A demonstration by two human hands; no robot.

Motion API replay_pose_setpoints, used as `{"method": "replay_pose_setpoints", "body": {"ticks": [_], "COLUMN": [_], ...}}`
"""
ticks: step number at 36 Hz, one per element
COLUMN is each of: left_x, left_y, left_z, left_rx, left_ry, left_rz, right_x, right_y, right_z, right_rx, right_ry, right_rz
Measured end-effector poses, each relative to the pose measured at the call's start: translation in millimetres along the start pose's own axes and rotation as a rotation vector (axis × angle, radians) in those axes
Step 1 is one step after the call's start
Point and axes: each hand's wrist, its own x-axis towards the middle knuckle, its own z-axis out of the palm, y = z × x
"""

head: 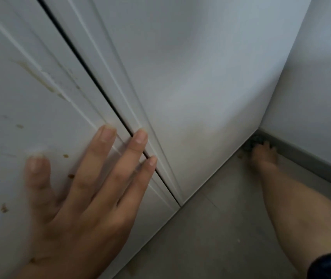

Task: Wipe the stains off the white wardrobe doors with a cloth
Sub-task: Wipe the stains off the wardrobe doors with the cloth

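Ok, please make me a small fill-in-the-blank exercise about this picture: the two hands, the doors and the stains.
1. The left hand rests on the wardrobe doors with its fingers ____, not curled.
2. The brown spots sit on the door to the ____ of the dark gap.
3. The right hand reaches down to a dark thing on the ____.

Missing words: straight; left; floor

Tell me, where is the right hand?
Head view, far right: the right hand reaches down into the corner between the wardrobe door and the skirting board, at a dark thing on the floor.
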Motion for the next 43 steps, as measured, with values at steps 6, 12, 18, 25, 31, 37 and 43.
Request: {"method": "replay_pose_setpoints", "body": {"ticks": [6, 12, 18, 25, 31, 37, 43], "left_x": [1, 3, 1, 7, 11, 13, 14], "left_y": [3, 5, 10, 11, 11, 12, 10], "left_z": [-2, 0, 4, 3, 3, 5, 4], "left_rx": [-0.028, -0.025, 0.046, 0.084, 0.114, 0.122, 0.092], "left_ry": [-0.021, 0.042, 0.108, 0.166, 0.197, 0.233, 0.235], "left_rz": [-0.036, -0.087, -0.089, -0.119, -0.124, -0.131, -0.124], "right_x": [-74, -95, -89, -180, -172, -272, -277], "right_y": [-21, -14, -19, -31, -27, -57, -56], "right_z": [24, 24, 21, 66, 52, 97, 96], "right_rx": [-0.074, -0.172, -0.082, -0.038, -0.002, 0.029, -0.115], "right_ry": [0.002, 0.04, 0.001, 0.007, -0.023, -0.091, -0.156], "right_rz": [-0.122, -0.25, -0.141, -0.405, -0.267, -0.401, -0.416]}}
